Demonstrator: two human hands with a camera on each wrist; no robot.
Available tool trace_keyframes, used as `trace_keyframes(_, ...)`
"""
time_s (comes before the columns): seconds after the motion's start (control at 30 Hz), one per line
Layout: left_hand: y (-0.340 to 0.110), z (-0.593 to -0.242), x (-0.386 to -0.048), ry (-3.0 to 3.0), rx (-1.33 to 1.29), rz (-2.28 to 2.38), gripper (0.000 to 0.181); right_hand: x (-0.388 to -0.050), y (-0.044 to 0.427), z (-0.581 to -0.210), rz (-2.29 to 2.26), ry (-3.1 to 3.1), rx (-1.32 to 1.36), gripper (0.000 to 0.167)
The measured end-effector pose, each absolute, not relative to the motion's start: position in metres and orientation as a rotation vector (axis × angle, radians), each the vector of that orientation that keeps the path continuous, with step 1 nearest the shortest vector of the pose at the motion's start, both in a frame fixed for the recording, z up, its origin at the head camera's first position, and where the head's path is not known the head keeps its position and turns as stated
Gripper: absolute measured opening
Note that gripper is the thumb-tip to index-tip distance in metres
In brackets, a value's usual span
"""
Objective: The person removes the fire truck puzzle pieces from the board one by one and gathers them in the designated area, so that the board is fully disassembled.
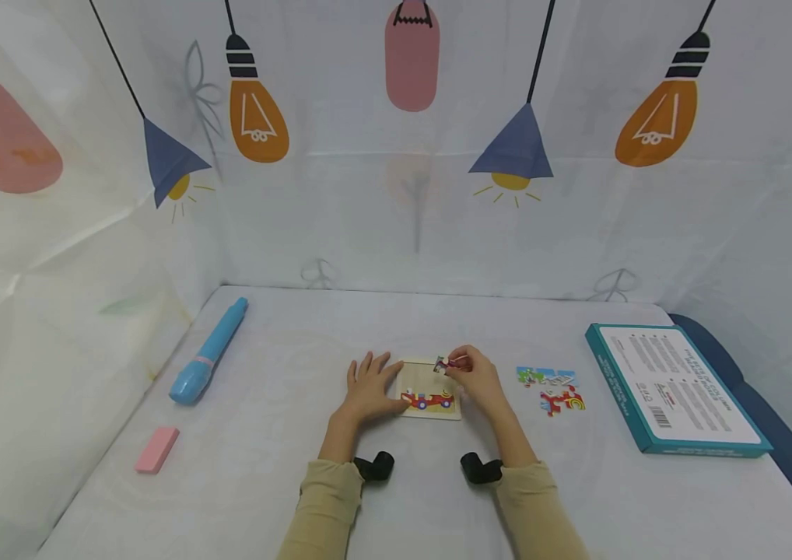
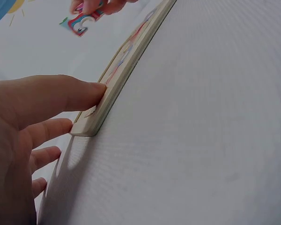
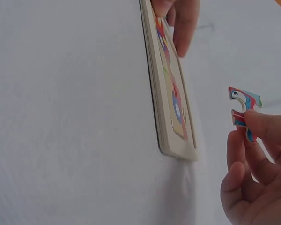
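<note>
A wooden puzzle board (image 1: 428, 381) lies on the table with red car pieces (image 1: 428, 401) along its lower half. The left hand (image 1: 369, 389) steadies its left side, thumb on the near edge and fingers spread at the far corner; in the left wrist view the thumb presses the frame (image 2: 91, 123). Over the board's far right part, the right hand (image 1: 478, 379) pinches a small puzzle piece (image 3: 246, 108) between thumb and fingers, held clear of the board in the right wrist view. Joined loose pieces (image 1: 547, 376) and red ones (image 1: 562, 400) lie right of the board.
On the right is a teal and white box (image 1: 676, 389). A blue pen-like device (image 1: 210, 350) and a pink block (image 1: 157, 449) lie on the left. White sheets with printed lamps hang behind and at the sides.
</note>
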State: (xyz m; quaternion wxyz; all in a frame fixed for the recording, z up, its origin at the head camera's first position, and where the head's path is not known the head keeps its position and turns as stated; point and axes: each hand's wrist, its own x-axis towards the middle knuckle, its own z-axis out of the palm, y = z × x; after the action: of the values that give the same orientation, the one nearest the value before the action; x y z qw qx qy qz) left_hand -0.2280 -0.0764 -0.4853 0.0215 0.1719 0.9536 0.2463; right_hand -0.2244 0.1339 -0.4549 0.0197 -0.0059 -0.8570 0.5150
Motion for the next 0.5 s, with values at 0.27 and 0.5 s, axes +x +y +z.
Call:
trace_keyframes(0.27, -0.077, -0.487, -0.228, 2.952, 0.538, 0.763, 0.074, -0.223, 0.16, -0.456, 1.641, -2.65, -0.095, 0.018)
trace_keyframes(0.5, -0.077, -0.488, -0.229, 2.953, 0.54, 0.779, 0.074, -0.216, 0.182, -0.454, 1.598, -2.695, -0.191, 0.021)
